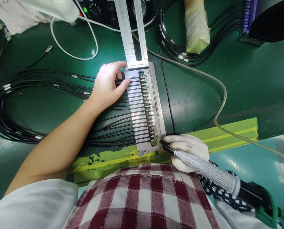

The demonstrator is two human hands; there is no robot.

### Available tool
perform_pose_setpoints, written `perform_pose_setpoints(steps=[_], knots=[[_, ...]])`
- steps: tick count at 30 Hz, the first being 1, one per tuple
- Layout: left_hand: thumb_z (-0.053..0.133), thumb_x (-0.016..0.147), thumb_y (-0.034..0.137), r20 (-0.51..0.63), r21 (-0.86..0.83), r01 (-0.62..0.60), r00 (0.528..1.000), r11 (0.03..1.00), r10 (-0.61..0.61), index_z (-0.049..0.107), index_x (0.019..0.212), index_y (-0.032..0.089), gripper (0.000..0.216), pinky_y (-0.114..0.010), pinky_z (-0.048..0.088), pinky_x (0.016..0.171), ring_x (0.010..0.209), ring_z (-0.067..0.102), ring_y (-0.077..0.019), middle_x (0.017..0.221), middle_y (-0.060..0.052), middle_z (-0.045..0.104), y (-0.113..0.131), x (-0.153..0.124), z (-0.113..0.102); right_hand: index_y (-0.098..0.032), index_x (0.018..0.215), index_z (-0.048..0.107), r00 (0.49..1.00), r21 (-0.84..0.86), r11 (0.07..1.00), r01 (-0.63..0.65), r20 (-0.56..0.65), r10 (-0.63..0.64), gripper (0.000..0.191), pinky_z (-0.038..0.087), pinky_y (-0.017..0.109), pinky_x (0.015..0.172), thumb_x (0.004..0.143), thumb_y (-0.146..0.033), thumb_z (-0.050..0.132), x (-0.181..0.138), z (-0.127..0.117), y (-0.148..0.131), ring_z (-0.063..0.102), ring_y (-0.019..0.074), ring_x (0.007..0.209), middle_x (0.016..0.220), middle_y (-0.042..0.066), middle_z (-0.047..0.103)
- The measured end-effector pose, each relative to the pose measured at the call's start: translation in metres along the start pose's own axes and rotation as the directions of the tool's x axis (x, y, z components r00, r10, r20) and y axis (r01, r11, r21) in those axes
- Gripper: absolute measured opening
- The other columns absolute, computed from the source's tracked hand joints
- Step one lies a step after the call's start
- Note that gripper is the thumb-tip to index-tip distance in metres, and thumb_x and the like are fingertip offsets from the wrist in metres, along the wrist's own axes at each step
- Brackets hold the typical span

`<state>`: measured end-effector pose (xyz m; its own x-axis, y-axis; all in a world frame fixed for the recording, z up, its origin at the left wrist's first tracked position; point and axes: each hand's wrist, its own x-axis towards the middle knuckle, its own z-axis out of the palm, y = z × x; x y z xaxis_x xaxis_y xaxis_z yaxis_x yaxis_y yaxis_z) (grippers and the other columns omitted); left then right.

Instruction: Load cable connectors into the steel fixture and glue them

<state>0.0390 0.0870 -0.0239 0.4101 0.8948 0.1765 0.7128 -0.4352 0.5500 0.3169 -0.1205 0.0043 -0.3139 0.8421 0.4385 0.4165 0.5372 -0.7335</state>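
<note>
A metal fixture point(137, 116) lies in front of me, with a row of thin black cables point(119, 116) laid across it. Their small connector ends point(147, 102) line up along its right side. My left hand point(108, 81) is bare and reaches over the cables to the fixture's upper left edge. Its index finger touches the plate, and the thumb rests apart from it over a cable; the other fingers are partly hidden. My right hand point(192, 149), in a white glove, grips a black dispensing syringe point(207, 170) with a printed label. The syringe's tip is at the lowest connectors.
Cable bundles loop at the left point(20, 84) and at the back right point(180, 57). A slotted metal arm point(130, 35) extends behind the fixture toward a black control box point(104, 11). A pale hose point(224, 92) crosses the green table, and a wrapped block point(196, 28) stands behind.
</note>
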Motion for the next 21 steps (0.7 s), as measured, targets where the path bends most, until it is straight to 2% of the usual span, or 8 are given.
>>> perform_pose_setpoints(steps=[4,13,21], knots=[[0.043,0.089,0.072,0.004,0.011,0.030,1.000,0.999,-0.030,0.050,0.131,0.028,0.062,-0.055,0.041,0.098,0.113,0.057,-0.0307,0.098,-0.003,0.065,-0.0006,0.0007,0.0018,-0.019,0.107,0.064,1.000,0.001,1.000,0.006,0.004,-0.006,0.026,0.064,0.032,0.074,0.082,-0.024,0.068,-0.0010,-0.0005,0.0003,0.077,0.0225,0.089,0.106,0.010,0.077],[0.039,0.089,0.073,0.022,0.031,0.035,0.999,0.999,-0.036,0.048,0.132,0.027,0.064,-0.055,0.041,0.097,0.112,0.057,-0.0293,0.098,-0.002,0.064,-0.0018,0.0012,0.0019,-0.020,0.108,0.064,1.000,-0.003,1.000,0.002,-0.016,-0.003,0.026,0.065,0.032,0.069,0.082,-0.024,0.067,0.0036,0.0007,0.0006,0.077,0.0225,0.086,0.104,0.009,0.078],[0.047,0.087,0.069,0.003,0.011,-0.007,1.000,1.000,0.007,0.051,0.133,0.035,0.056,-0.055,0.045,0.095,0.110,0.061,-0.0341,0.101,-0.006,0.067,-0.0001,-0.0001,-0.0008,-0.020,0.106,0.063,1.000,-0.015,1.000,-0.026,0.008,0.026,0.023,0.064,0.032,0.072,0.084,-0.024,0.067,0.0034,-0.0008,0.0005,0.077,0.0211,0.087,0.109,0.009,0.077]])
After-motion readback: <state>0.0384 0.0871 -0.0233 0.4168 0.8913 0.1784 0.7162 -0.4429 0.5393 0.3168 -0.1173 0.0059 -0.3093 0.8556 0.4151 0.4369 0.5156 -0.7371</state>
